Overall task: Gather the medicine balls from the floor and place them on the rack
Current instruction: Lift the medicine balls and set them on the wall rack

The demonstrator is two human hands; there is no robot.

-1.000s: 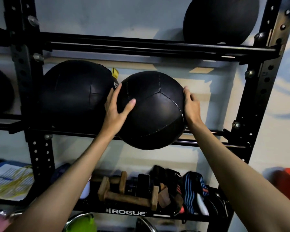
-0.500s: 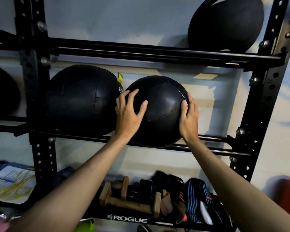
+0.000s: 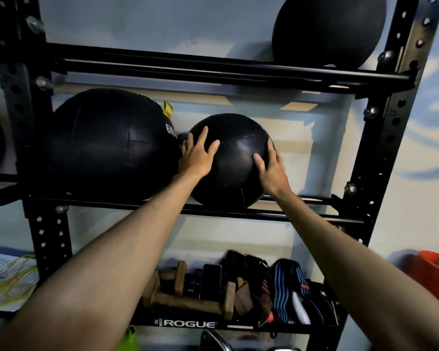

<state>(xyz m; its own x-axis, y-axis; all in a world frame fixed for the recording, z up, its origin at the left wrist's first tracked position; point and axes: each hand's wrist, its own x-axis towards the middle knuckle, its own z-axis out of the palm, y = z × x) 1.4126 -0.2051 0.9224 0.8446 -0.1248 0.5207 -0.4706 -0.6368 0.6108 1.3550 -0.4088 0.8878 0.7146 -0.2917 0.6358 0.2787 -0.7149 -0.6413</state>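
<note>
Black medicine ball [image 3: 236,160] on middle rails of rack [image 3: 302,217], right of centre, just beside larger 6K ball [image 3: 107,145], round so no long axis, stitched seam facing out, left hand [image 3: 197,155] and right hand [image 3: 273,172] spread flat on its front.

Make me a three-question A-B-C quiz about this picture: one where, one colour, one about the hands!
1. Where is the small ball both hands touch? A) top shelf B) middle shelf, right of the bigger ball C) floor
2. The tag behind the bigger ball is A) yellow B) red C) white
3. The left hand and right hand are A) fists B) hanging free C) flat on the small ball
Answers: B, it rests on the middle shelf; A, the tag shows yellow; C, straight fingers press it.
</note>
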